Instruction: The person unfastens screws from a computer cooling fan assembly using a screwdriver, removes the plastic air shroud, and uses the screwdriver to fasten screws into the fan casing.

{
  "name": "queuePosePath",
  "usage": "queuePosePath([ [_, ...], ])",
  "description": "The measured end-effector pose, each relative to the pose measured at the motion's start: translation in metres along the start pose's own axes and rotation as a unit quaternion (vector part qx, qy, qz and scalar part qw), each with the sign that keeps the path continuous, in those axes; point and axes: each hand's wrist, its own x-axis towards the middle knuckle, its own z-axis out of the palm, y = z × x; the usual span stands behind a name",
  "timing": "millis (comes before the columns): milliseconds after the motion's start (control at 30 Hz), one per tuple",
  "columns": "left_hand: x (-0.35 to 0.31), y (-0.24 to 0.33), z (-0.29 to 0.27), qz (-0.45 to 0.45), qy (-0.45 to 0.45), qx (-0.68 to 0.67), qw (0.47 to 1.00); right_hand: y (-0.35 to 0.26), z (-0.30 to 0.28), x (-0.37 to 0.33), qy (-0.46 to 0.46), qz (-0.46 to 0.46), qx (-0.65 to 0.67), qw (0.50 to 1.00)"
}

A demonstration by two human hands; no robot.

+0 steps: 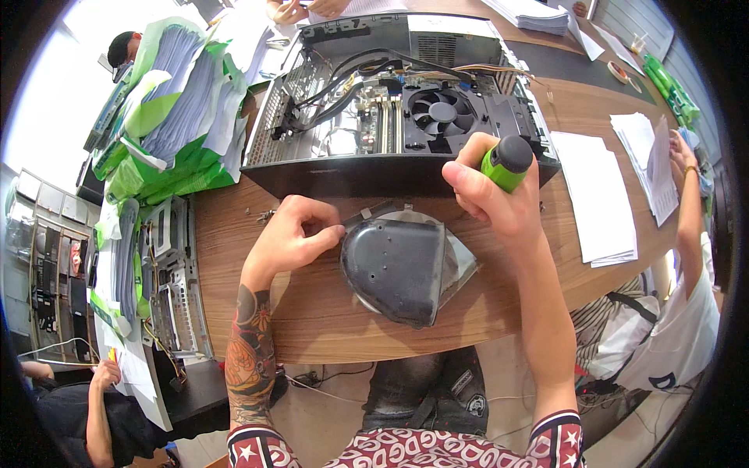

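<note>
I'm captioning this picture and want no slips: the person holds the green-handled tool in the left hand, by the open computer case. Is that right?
Not quite: the hand is wrong. The head view shows the green-handled tool in the right hand, by the open computer case.

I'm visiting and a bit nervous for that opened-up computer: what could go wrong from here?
The right hand grips a green-and-black tool near the open computer case; a slip might nick its exposed fan. Small metal bits near the left hand could get knocked away.
</note>
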Motion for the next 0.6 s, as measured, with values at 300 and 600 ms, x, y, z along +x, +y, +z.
queuePosePath([
  [300,-0.002,0.009,-0.003,-0.008,-0.035,-0.249,0.968,-0.002,-0.002,0.0,-0.007,0.006,0.012,1.0],
  [600,0.001,-0.005,-0.007,0.077,-0.004,-0.444,0.893,0.0,-0.002,0.001,-0.005,0.003,0.005,1.0],
])
